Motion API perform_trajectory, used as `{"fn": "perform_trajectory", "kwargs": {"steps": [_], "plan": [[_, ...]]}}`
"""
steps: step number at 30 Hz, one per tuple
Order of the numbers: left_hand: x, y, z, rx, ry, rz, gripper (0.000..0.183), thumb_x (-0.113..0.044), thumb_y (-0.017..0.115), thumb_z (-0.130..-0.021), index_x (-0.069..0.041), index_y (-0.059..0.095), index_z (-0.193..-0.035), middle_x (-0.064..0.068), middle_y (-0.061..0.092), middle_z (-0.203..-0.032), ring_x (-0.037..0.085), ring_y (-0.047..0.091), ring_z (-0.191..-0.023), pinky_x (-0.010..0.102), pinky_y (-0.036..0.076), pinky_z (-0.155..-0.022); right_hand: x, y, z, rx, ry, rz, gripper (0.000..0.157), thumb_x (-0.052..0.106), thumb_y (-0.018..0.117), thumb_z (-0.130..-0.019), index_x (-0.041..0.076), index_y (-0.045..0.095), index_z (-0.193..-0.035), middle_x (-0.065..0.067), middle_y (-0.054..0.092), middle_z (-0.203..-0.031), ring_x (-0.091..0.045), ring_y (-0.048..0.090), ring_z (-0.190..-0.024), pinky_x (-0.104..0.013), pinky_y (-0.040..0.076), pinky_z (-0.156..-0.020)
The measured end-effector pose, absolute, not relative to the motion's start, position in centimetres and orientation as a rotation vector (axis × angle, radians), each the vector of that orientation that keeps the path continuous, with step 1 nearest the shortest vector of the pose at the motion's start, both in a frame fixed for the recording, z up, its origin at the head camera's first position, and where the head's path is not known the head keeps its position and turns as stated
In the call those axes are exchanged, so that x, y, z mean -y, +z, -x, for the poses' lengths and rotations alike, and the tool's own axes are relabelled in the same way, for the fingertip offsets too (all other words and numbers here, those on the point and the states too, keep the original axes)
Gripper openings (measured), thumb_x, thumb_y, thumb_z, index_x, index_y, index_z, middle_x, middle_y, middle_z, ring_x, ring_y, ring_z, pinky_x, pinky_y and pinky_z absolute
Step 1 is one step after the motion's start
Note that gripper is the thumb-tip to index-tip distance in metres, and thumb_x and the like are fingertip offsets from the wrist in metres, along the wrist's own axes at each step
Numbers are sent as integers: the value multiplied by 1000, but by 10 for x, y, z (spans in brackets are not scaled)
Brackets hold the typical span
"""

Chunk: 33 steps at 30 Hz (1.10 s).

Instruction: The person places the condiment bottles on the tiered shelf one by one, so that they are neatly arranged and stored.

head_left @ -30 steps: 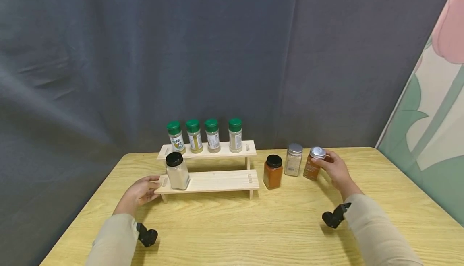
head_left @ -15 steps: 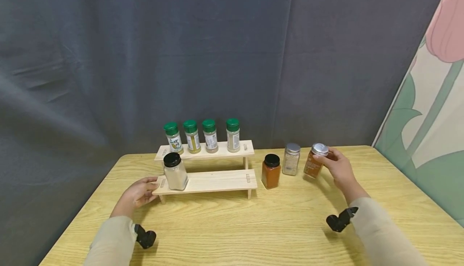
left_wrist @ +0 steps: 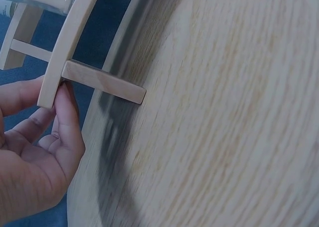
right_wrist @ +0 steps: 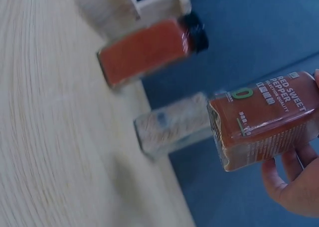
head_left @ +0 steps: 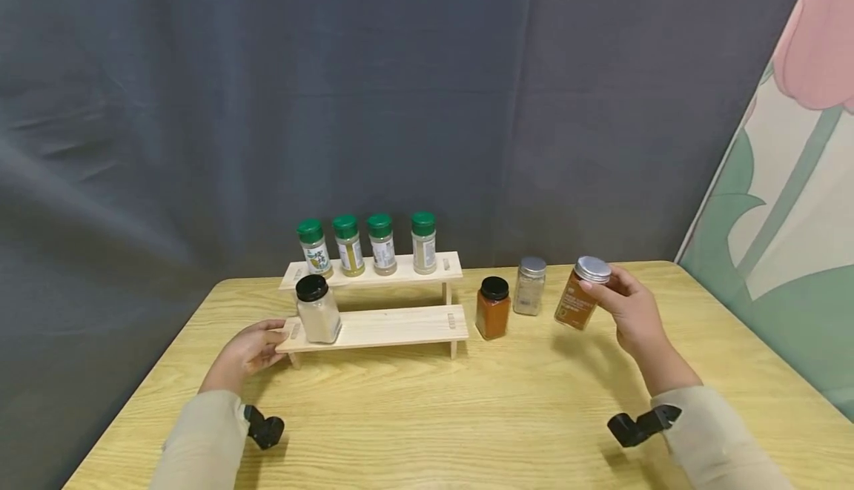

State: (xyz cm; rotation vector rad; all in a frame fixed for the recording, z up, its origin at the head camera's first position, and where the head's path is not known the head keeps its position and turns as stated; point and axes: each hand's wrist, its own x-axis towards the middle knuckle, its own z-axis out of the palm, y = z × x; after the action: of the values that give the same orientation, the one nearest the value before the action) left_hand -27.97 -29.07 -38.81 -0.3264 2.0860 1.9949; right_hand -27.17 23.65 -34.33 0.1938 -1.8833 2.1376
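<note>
My left hand pinches the left end of the lower board of a two-tier wooden spice rack; thumb and fingers grip the board end in the left wrist view. My right hand holds a silver-lidded jar of red sweet pepper, tilted and lifted off the table; its label shows in the right wrist view. A black-capped jar of white contents stands on the lower board's left end. Several green-capped spice jars line the upper board.
Right of the rack, a black-capped jar of red-orange spice and a silver-lidded jar of pale contents stand on the wooden table. A dark curtain hangs behind, with a flower-patterned panel at right.
My right hand has raised the red sweet pepper jar off the table and tilted it. The left hand keeps its grip on the rack. The head view has shifted slightly.
</note>
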Motion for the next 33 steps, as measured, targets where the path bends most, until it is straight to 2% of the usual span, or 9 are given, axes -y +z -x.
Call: {"fn": "perform_trajectory", "kwargs": {"steps": [9, 22, 29, 31, 33], "plan": [[290, -384, 278, -2097, 1965, 319, 55, -2, 48, -86, 11, 16, -129, 3, 51, -80, 9, 54, -66, 22, 44, -59, -215, -329, 251, 1891, 2150, -409, 27, -1, 58, -80, 22, 61, -95, 6, 56, -86, -5, 52, -80, -17, 43, -69], [290, -386, 275, -2086, 1996, 344, 51, 2, 44, -86, 12, 17, -128, 3, 51, -77, 9, 54, -63, 21, 44, -57, -174, -319, 234, 1995, 2168, -521, 31, -3, 59, -78, 22, 61, -96, 4, 57, -88, -8, 52, -81, -21, 43, -71], [284, -388, 281, -2083, 2023, 373, 51, 1, 47, -85, 10, 21, -128, 5, 51, -78, 10, 53, -63, 22, 44, -57, -151, -314, 232, 2025, 2178, -528, 35, -3, 61, -76, 25, 60, -97, 3, 56, -89, -9, 51, -81, -21, 42, -71], [285, -388, 282, -2089, 2025, 397, 50, 1, 46, -85, 9, 22, -128, 5, 50, -78, 10, 53, -63, 22, 44, -57, -141, -314, 234, 2045, 2186, -525, 33, -2, 62, -75, 21, 60, -98, 2, 55, -89, -10, 50, -81, -22, 42, -71], [288, -388, 281, -2095, 2019, 408, 50, 1, 46, -85, 10, 21, -128, 5, 50, -79, 10, 53, -63, 21, 44, -57, -131, -314, 237, 2072, 2189, -523, 32, -2, 63, -74, 13, 59, -102, 1, 55, -89, -10, 50, -81, -22, 42, -71]]}}
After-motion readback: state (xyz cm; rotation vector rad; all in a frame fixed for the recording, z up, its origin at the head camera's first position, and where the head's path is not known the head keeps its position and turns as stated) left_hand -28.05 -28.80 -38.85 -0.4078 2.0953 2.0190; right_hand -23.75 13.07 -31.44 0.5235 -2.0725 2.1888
